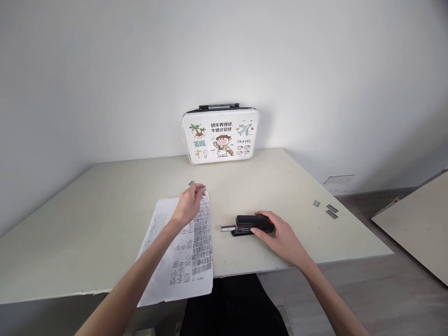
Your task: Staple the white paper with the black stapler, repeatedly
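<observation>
My left hand (pixel 189 204) is closed in a pinch above the upper end of the printed sheets (pixel 175 252). A small grey strip of staples (pixel 204 190) shows at its fingertips. Another staple strip (pixel 191 183) lies on the table just beyond that hand. My right hand (pixel 282 233) grips the rear of a black stapler (pixel 250 221), which rests on its side or base, I cannot tell which. From the stapler's left end a metal tray (pixel 227 228) sticks out. The sheets overhang the table's front edge.
A white cartoon-printed case (pixel 221 137) stands against the wall at the back of the pale table (pixel 122 196). Several staple strips (pixel 332 213) lie near the right edge. A pale panel (pixel 416 219) is beyond the table on the right.
</observation>
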The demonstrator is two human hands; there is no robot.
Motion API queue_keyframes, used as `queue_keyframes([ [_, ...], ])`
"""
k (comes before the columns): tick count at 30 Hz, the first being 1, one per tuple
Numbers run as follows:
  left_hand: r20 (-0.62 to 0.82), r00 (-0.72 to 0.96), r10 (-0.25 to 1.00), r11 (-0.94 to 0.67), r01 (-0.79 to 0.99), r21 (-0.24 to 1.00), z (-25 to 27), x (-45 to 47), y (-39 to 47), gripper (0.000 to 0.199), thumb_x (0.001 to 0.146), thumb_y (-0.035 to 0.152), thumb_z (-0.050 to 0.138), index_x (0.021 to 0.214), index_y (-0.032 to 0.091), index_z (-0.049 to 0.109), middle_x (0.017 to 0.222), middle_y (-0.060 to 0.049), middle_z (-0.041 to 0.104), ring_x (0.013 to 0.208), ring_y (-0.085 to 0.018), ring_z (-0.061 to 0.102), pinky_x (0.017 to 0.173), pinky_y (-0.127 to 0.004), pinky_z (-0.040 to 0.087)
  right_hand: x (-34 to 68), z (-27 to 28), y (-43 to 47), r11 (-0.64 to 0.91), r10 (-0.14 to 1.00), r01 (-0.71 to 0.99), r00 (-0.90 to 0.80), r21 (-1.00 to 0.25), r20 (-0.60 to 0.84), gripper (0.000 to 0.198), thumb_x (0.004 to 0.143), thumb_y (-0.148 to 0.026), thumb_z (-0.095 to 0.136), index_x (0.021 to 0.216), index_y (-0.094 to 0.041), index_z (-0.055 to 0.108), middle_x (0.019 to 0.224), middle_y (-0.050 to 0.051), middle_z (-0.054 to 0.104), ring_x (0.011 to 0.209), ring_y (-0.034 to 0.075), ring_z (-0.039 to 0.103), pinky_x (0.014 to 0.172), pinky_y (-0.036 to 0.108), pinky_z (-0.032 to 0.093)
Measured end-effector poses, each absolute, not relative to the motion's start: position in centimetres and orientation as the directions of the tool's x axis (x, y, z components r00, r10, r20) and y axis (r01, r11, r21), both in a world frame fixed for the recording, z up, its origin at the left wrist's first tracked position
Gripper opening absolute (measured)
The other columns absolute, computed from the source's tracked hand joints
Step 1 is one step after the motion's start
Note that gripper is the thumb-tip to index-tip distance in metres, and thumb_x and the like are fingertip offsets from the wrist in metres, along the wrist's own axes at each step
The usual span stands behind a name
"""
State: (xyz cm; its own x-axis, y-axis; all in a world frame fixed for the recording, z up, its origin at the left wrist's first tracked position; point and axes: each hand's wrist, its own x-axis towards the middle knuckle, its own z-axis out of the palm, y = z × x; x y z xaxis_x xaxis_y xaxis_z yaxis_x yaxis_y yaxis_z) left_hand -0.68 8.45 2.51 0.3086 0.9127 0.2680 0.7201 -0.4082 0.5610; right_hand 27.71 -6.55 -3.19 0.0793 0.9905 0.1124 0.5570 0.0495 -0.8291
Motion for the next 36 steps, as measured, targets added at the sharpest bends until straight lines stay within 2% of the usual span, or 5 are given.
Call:
queue_keyframes([
  [6,0.217,0.394,0.893,-0.425,0.582,0.693,3.5,0.1,3.1,0.032,0.105,0.039,0.048,0.124,0.026,0.07,0.114,-0.005,0.076,0.095,-0.021,0.072,0.078,-0.031,0.058,27.6,-3.0,-6.7,0.067,0.988,0.558,0.079,-0.827,0.133,0.043,0.094,-0.059,0.063,0.128,-0.032,0.063,0.134,0.005,0.068,0.124,0.03,0.063,0.1,0.045,0.054],
  [12,0.375,0.548,0.748,-0.661,0.564,0.494,2.4,0.5,0.7,0.028,0.107,0.038,0.049,0.118,0.026,0.072,0.105,-0.006,0.077,0.098,-0.025,0.07,0.09,-0.042,0.055,27.6,-3.1,-6.5,0.072,0.986,0.56,0.083,-0.825,0.142,0.042,0.094,-0.058,0.063,0.126,-0.032,0.064,0.133,0.006,0.069,0.124,0.03,0.063,0.099,0.045,0.054],
  [15,0.395,0.604,0.692,-0.721,0.556,0.412,2.0,0.8,0.2,0.026,0.108,0.038,0.05,0.112,0.026,0.072,0.105,-0.005,0.078,0.101,-0.026,0.07,0.094,-0.045,0.053,27.7,-3.3,-6.5,0.07,0.987,0.557,0.083,-0.827,0.139,0.042,0.093,-0.058,0.063,0.126,-0.033,0.064,0.133,0.005,0.069,0.122,0.03,0.064,0.097,0.044,0.056],
  [31,0.285,0.673,0.683,-0.73,0.61,0.309,1.4,1.7,-0.4,0.018,0.106,0.028,0.057,0.108,0.023,0.074,0.108,-0.005,0.079,0.104,-0.026,0.072,0.096,-0.046,0.053,27.7,-3.0,-6.6,0.068,0.988,0.553,0.076,-0.831,0.131,0.04,0.094,-0.056,0.064,0.126,-0.032,0.062,0.133,0.005,0.068,0.123,0.029,0.063,0.1,0.045,0.054],
  [36,0.311,0.66,0.684,-0.728,0.596,0.339,1.2,1.7,-0.5,0.02,0.107,0.029,0.055,0.108,0.022,0.075,0.107,-0.004,0.079,0.101,-0.024,0.073,0.095,-0.044,0.054,27.6,-2.8,-6.6,0.077,0.988,0.545,0.069,-0.835,0.137,0.039,0.094,-0.055,0.064,0.126,-0.031,0.063,0.132,0.005,0.069,0.122,0.029,0.062,0.1,0.045,0.053],
])
